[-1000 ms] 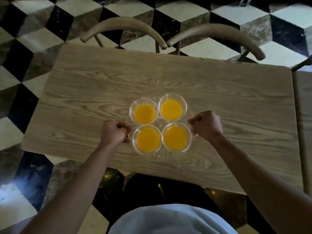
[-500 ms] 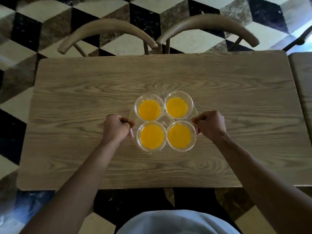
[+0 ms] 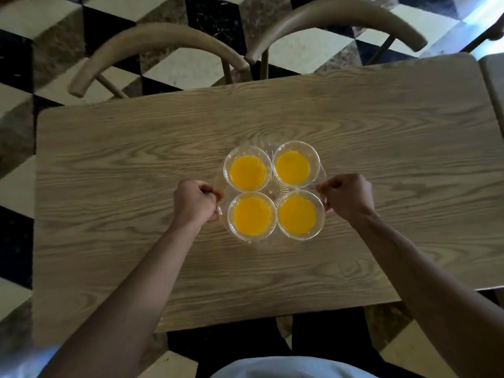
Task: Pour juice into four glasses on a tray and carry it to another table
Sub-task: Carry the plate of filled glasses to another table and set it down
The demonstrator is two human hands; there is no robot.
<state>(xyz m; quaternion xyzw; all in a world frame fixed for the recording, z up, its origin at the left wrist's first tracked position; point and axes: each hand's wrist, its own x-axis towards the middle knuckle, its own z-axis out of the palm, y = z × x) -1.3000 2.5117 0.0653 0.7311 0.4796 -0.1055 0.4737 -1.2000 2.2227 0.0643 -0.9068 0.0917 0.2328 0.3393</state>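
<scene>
A clear round tray point(image 3: 275, 189) carries several clear glasses of orange juice point(image 3: 247, 172), packed in a square. My left hand point(image 3: 194, 201) grips the tray's left rim with curled fingers. My right hand point(image 3: 346, 196) grips its right rim the same way. The tray is over the middle of a light wooden table point(image 3: 136, 165); I cannot tell whether it touches the tabletop.
Two curved wooden chair backs point(image 3: 152, 45) stand at the table's far edge. Another table edge point(image 3: 493, 77) shows at the right. The floor is a black, white and brown cube-pattern tile point(image 3: 191, 66). My body is at the near edge.
The table has shifted in view as I stepped up to it squarely. The tray, still gripped by both hands, now sits farther over the table's middle.
</scene>
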